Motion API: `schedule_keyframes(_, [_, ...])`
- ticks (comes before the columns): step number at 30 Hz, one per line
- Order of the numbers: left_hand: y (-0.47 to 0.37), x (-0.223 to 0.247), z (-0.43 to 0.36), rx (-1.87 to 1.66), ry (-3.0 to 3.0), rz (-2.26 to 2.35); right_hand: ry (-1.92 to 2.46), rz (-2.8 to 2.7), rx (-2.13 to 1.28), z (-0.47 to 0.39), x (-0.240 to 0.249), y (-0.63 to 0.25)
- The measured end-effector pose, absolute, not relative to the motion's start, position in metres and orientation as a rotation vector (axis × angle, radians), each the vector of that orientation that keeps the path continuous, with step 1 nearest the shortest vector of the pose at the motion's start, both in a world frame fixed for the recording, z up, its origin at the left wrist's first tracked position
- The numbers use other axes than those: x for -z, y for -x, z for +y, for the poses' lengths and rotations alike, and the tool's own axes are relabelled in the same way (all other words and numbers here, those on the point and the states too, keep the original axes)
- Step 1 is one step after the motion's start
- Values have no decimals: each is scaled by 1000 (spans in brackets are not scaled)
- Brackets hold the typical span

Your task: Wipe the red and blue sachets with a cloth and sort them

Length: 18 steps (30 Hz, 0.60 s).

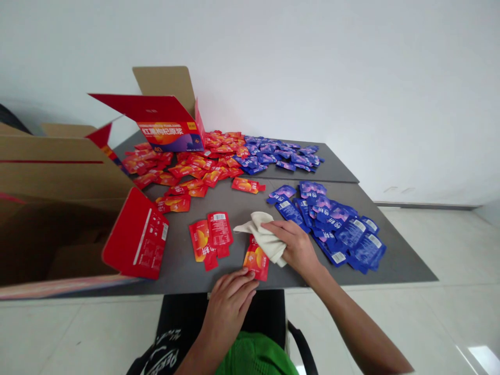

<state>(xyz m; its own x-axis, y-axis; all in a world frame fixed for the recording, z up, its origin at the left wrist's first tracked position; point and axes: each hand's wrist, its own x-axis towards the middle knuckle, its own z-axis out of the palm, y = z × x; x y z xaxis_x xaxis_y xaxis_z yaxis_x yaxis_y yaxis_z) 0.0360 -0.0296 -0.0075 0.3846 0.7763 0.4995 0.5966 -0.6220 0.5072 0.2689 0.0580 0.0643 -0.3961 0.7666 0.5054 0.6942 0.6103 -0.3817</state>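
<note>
At far left a large open box (135, 240) stands on the grey table (175, 271), with a smaller red box (172, 138) behind it. Two overlapping red packets (221, 229) lie next. The left hand (232, 298) rests its fingertips, close together, at the near edge of a single red packet (257, 260); whether they pinch it cannot be told. This packet lies flat, its far part beneath a pale cloth (265, 237), which the right hand (299, 249) clasps. Rightmost is a heap of blue packets (336, 224).
</note>
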Motion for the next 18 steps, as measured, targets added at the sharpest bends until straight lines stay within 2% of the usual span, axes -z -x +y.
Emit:
schedule_keyframes(4, [-36, 9, -30, -1044, -2403, 1242, 1014, -2349, -301, 9, -63, -256])
schedule_keyframes(7, [-35, 7, -30, -1028, -2405, 1232, 999, -2346, -405, 13, -47, -256])
schedule_keyframes(13, [-36, 5, -29, -1068, -2394, 1211, 1261, -2212, -134, 77, -51, -273])
schedule_keyframes(18, [-37, 5, -30, -1096, -2384, 1208, 1109, -2234, -183, 28, -71, -262])
